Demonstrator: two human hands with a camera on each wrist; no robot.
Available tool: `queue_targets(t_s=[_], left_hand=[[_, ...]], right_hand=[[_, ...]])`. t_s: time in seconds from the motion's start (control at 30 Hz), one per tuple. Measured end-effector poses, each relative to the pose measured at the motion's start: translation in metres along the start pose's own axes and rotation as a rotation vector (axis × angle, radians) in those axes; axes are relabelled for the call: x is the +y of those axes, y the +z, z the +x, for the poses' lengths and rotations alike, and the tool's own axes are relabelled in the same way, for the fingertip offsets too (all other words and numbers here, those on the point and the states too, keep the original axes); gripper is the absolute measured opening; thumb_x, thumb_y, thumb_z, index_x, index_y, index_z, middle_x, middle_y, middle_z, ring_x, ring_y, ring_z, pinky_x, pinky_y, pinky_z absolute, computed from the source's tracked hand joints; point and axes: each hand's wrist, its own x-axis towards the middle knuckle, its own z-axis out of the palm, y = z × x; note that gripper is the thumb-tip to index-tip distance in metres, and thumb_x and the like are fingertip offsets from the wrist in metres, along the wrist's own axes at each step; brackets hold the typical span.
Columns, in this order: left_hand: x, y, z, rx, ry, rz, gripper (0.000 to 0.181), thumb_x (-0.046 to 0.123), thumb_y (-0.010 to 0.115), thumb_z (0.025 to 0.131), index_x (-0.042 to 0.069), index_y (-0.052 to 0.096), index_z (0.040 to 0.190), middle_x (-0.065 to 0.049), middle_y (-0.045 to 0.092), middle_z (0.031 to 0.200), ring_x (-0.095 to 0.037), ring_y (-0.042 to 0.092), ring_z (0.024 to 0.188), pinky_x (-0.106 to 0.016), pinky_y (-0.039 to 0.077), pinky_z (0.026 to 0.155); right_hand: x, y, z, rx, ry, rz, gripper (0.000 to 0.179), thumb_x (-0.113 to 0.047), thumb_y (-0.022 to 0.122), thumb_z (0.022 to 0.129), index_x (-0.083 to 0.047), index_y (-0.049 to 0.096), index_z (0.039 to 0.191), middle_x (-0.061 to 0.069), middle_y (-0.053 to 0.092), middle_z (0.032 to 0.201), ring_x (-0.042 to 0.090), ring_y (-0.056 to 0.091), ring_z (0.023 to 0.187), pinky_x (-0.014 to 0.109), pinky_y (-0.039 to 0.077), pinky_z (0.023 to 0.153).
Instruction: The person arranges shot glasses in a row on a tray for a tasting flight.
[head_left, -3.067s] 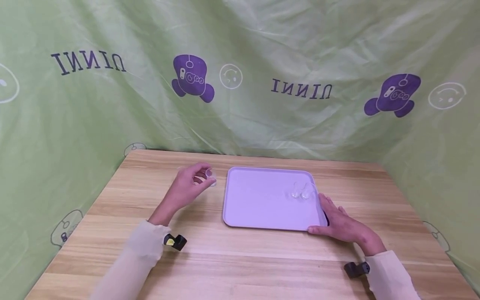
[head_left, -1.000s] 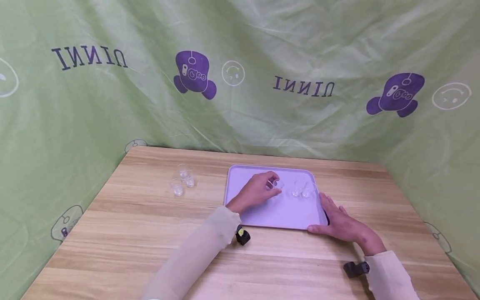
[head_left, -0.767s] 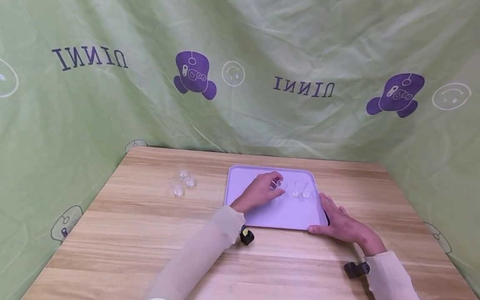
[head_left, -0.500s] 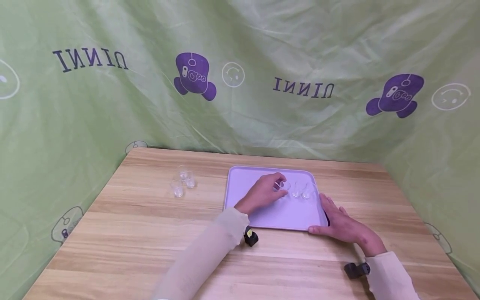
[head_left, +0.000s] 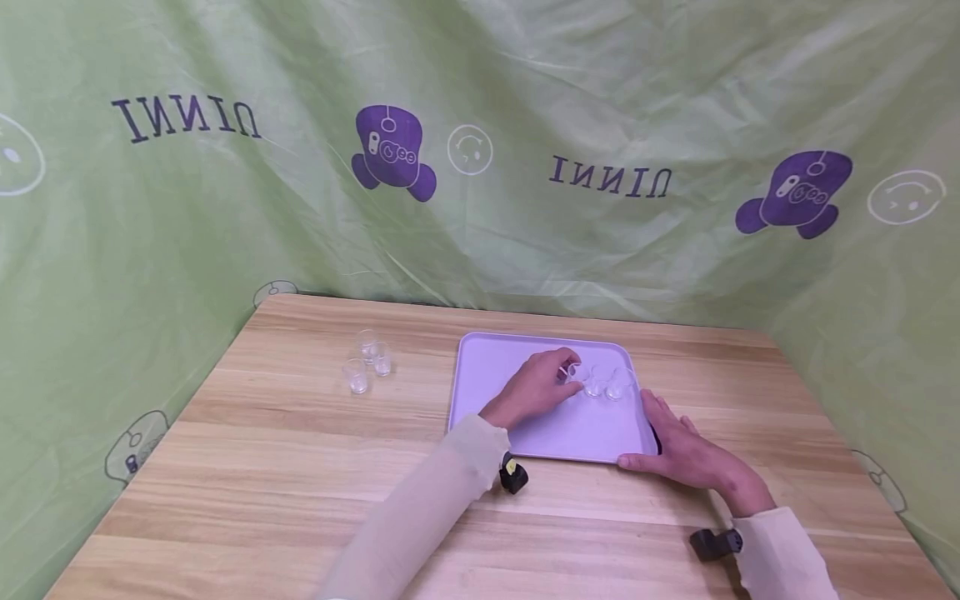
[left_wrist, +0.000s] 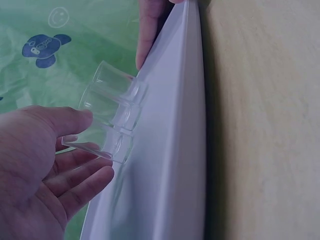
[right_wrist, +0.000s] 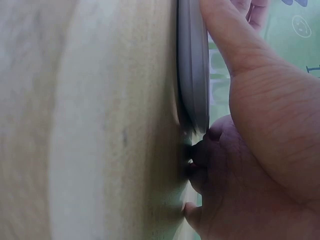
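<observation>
My left hand (head_left: pixel 534 387) pinches a small clear cup (left_wrist: pixel 102 142) between thumb and fingers, on the lilac tray (head_left: pixel 570 437). That cup stands at the left end of a short row, close against a second clear cup (head_left: pixel 594 388), with a third clear cup (head_left: pixel 617 389) beyond it near the tray's right edge. At the tray's near right corner lies my right hand (head_left: pixel 686 450), its thumb along the front rim and its fingers by the right side. In the right wrist view, parts of its fingers are hidden behind the palm.
Left of the tray, three more clear cups stand grouped on the wooden table (head_left: pixel 300 467): a front cup (head_left: pixel 357 381), a right cup (head_left: pixel 382 363) and a rear cup (head_left: pixel 367 343). A green printed curtain (head_left: pixel 510 250) hangs behind and beside the table.
My left hand has carried the cup from the table left of the tray onto it, then slid rightward until it sits by the other two. The right hand stays at the corner.
</observation>
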Motion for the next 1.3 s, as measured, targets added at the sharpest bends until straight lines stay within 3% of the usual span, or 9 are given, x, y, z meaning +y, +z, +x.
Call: queue_targets(t_s=[0.7, 0.93, 1.07, 1.3], left_hand=[[-0.005, 0.006, 0.0, -0.012, -0.02, -0.017, 0.035, 0.021, 0.072, 0.098, 0.01, 0.063, 0.13, -0.002, 0.071, 0.108, -0.01, 0.065, 0.099, -0.021, 0.051, 0.086], [-0.005, 0.007, 0.0, -0.044, -0.033, -0.007, 0.056, 0.025, 0.076, 0.096, 0.013, 0.052, 0.145, -0.002, 0.067, 0.108, -0.011, 0.062, 0.099, -0.024, 0.05, 0.087], [-0.003, 0.005, -0.003, -0.044, -0.029, 0.001, 0.063, 0.028, 0.077, 0.095, 0.012, 0.048, 0.148, -0.004, 0.066, 0.117, -0.013, 0.062, 0.107, -0.027, 0.05, 0.093], [0.008, -0.004, -0.011, 0.016, 0.026, 0.062, 0.066, 0.034, 0.074, 0.096, 0.013, 0.046, 0.151, -0.004, 0.06, 0.138, -0.017, 0.058, 0.123, -0.031, 0.047, 0.103]], right_hand=[[-0.001, 0.001, 0.001, -0.011, 0.007, -0.009, 0.116, -0.046, 0.079, 0.089, 0.011, 0.006, 0.158, 0.04, 0.01, 0.161, 0.059, 0.005, 0.147, 0.082, 0.004, 0.107], [0.001, 0.001, 0.002, -0.015, 0.02, -0.009, 0.117, -0.047, 0.079, 0.089, 0.012, 0.005, 0.158, 0.04, 0.009, 0.161, 0.059, 0.004, 0.147, 0.081, 0.003, 0.108], [0.001, 0.001, 0.001, -0.017, 0.019, -0.004, 0.117, -0.048, 0.078, 0.089, 0.011, 0.004, 0.159, 0.04, 0.009, 0.161, 0.059, 0.004, 0.147, 0.081, 0.003, 0.107], [0.001, 0.0, 0.002, -0.011, 0.017, -0.005, 0.117, -0.047, 0.079, 0.089, 0.011, 0.005, 0.158, 0.041, 0.009, 0.161, 0.059, 0.004, 0.147, 0.081, 0.004, 0.108]])
